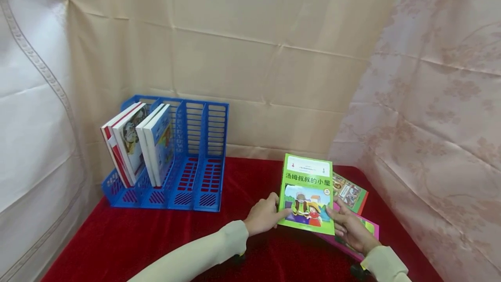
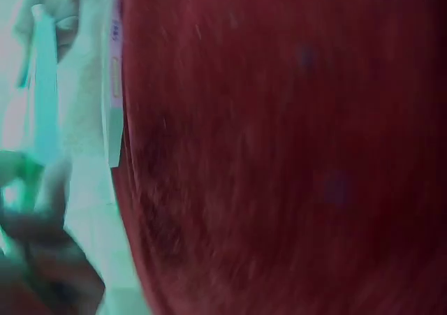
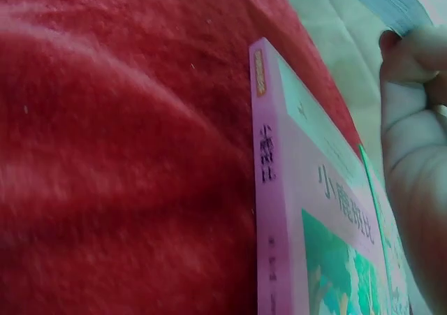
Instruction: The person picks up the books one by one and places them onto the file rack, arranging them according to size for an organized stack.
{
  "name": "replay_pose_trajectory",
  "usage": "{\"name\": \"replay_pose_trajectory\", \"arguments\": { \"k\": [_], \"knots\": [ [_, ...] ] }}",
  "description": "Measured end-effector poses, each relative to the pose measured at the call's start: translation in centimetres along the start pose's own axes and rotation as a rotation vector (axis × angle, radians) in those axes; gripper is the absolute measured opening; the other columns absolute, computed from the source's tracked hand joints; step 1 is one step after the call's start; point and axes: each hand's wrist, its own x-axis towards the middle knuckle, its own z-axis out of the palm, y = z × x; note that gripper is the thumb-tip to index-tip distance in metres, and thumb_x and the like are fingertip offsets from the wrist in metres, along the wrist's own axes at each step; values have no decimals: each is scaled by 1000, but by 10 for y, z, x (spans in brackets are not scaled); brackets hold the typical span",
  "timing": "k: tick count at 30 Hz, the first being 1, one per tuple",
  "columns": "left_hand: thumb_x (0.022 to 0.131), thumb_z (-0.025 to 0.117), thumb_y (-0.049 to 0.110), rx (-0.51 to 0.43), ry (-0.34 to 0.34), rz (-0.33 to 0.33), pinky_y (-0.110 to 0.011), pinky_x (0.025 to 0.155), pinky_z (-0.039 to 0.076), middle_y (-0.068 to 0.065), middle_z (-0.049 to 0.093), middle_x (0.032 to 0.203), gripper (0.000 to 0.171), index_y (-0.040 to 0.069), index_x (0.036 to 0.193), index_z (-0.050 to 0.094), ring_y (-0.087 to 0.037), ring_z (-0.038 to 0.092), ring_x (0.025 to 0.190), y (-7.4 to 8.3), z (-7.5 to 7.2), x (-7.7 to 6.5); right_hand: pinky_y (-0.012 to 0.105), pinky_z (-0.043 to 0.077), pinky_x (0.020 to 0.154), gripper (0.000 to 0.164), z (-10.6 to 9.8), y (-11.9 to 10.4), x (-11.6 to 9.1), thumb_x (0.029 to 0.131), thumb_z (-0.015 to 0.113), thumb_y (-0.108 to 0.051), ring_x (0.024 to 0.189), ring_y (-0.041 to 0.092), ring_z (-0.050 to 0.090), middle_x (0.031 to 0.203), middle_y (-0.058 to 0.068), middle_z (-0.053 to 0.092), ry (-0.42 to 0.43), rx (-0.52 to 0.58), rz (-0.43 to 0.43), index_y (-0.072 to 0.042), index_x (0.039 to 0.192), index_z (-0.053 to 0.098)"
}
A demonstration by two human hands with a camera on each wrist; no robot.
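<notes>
A green picture book [image 1: 309,173] is held up in front of me with its illustrated cover facing me. My left hand [image 1: 264,215] grips its lower left edge, thumb across the front. On the opposite side my right hand [image 1: 352,227] pinches the lower right edge, thumb on the cover. In the right wrist view the right hand [image 3: 419,112] holds the book's pages [image 3: 391,4] above a pink book [image 3: 272,189] on the cloth. The left wrist view shows the left hand [image 2: 42,238] blurred at the held book's edge [image 2: 45,84].
A blue file rack [image 1: 195,195] with several books [image 1: 160,142] upright in its left slots stands at the left. Under and behind the right hand lie the pink book and a green-and-red book [image 1: 350,193]. Red cloth [image 1: 250,186] covers the table; curtains hang around it.
</notes>
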Motion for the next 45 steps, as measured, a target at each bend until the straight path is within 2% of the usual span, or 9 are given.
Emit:
{"name": "replay_pose_trajectory", "arguments": {
  "k": [3, 6, 14, 20, 25, 30, 34, 39, 45],
  "knots": [
    [96, 71, 48, 235, 105, -7, -24, 43, 29, 6, 47, 58, 44, 7, 103, 54, -5, 38, 47, 0, -1, 1, 16, 35, 50, 26, 9, 1, 4, 112, 41, -15, 52, 3, 33, 104, -2, 70, 30, -88, -68, -23, 137, 40],
    [94, 72, 49, 311, 139, 6, -24, 42, 31, 4, 48, 60, 49, 4, 104, 55, -5, 38, 47, 1, -2, 4, 17, 36, 48, 24, 22, 1, 8, 111, 46, -15, 50, 2, 35, 103, 2, 73, 81, -203, -133, -19, 134, 40],
    [96, 40, 77, 2, -41, -111, -28, 37, 42, -2, 66, 68, 72, 13, 119, 64, -20, 62, 41, 8, -6, 10, 25, 42, 43, 35, 79, -4, 25, 103, 64, -17, 54, 13, 58, 119, 25, 68, 272, -512, -223, -4, 122, 38],
    [95, 36, 81, -77, -105, -117, -30, 39, 46, -7, 70, 70, 80, 9, 101, 71, -23, 66, 47, 22, -15, 6, 31, 50, 54, 48, 105, -3, 34, 103, 65, -25, 68, 18, 59, 121, 22, 56, 160, -663, -162, -18, 144, 40],
    [97, 44, 75, -160, -151, -92, -31, 41, 46, -13, 71, 74, 69, 12, 100, 72, -21, 64, 46, 30, -22, 3, 36, 55, 55, 60, 108, 6, 37, 104, 63, -17, 70, 19, 57, 124, 21, 50, 39, -666, -174, -21, 155, 32],
    [102, 52, 40, -268, -113, -107, -25, 37, 39, -14, 70, 67, 40, 6, 96, 72, -15, 57, 41, 25, -29, 3, 38, 57, 65, 58, 103, 15, 38, 105, 61, -14, 87, 24, 60, 115, 25, 49, -78, -693, -165, -17, 156, 34],
    [97, 52, 20, -338, -52, -97, -22, 36, 38, -9, 71, 67, 29, -2, 98, 70, -12, 53, 38, 14, -40, 4, 35, 57, 64, 43, 94, 25, 42, 109, 53, -26, 75, 17, 58, 113, 25, 55, -2, -708, -92, -9, 148, 44],
    [104, 50, 20, -311, -93, 1, -22, 39, 40, -8, 73, 71, 32, -1, 105, 74, -12, 50, 39, 2, -49, 2, 33, 55, 59, 54, 80, 32, 50, 109, 50, -41, 68, 17, 58, 107, 16, 62, 164, -597, 30, 1, 144, 50],
    [108, 55, 24, -307, -151, 113, -23, 40, 39, -1, 76, 86, 32, 5, 129, 69, -14, 50, 41, 13, -53, -1, 20, 43, 55, 41, 56, 21, 52, 110, 45, -43, 62, 8, 51, 85, 0, 65, 101, -319, 101, -8, 120, 64]
  ]
}}
